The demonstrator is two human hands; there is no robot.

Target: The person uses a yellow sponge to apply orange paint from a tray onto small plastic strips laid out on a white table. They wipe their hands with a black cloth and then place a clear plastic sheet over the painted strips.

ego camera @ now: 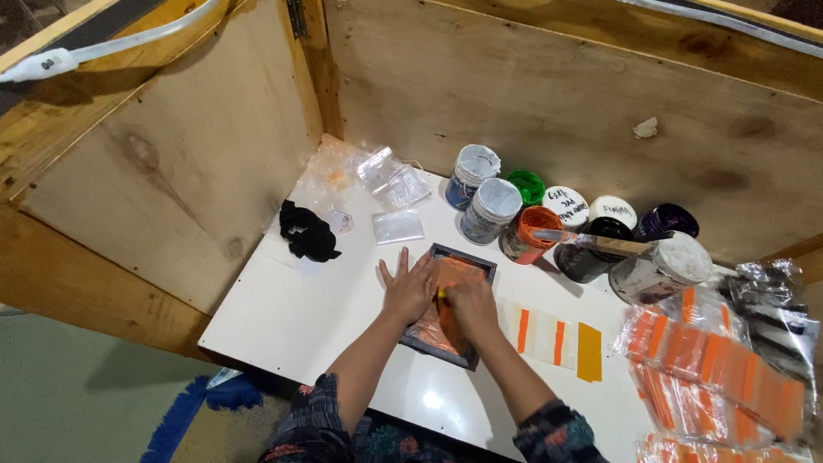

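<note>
A small dark-framed printing screen (477, 261) smeared with orange ink lies on the white table (291, 309). My left hand (408, 286) presses flat on the frame's left side, fingers spread. My right hand (470, 302) is closed on a small yellow squeegee (442, 294) and rests on the orange mesh in the middle of the frame. Just right of the frame lies a strip of clear bags with orange stripes (542, 334) and a yellow piece (589, 351).
Several ink jars (497, 208) stand behind the frame, one open with orange ink (533, 230), and a stick (600, 242) lies across them. Clear bags (390, 180) and a black cloth (307, 233) lie at the back left. Orange-striped packets (720, 377) are piled at right. Plywood walls enclose the table.
</note>
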